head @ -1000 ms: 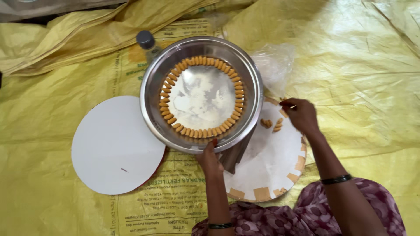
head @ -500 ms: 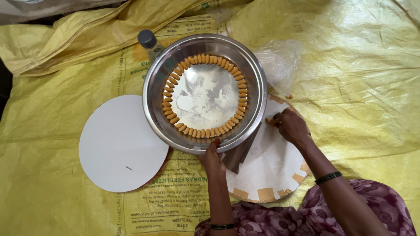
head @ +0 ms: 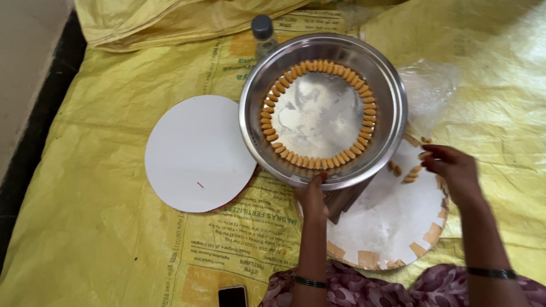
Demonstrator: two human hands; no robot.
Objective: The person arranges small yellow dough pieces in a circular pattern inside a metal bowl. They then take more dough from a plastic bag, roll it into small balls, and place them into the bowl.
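A steel bowl (head: 392, 85) holds a ring of small orange pieces (head: 318, 163) laid around its floury bottom. My left hand (head: 311, 198) grips the bowl's near rim, thumb over the edge. My right hand (head: 455, 170) hovers over a round white board (head: 392, 222) with taped edges, which lies partly under the bowl at the right. Its fingertips pinch one small orange piece (head: 424, 154). A few loose orange pieces (head: 401, 171) lie on the board just left of that hand.
A plain white round disc (head: 196, 153) lies left of the bowl on the yellow sheet (head: 102, 239). A capped bottle (head: 263, 34) stands behind the bowl. A clear plastic bag (head: 429, 88) lies at the right. A phone (head: 232, 297) lies near my knee.
My right hand has come off the middle of the board and moved a little right with a piece in its fingertips. My left hand stays on the bowl's rim. The view has shifted.
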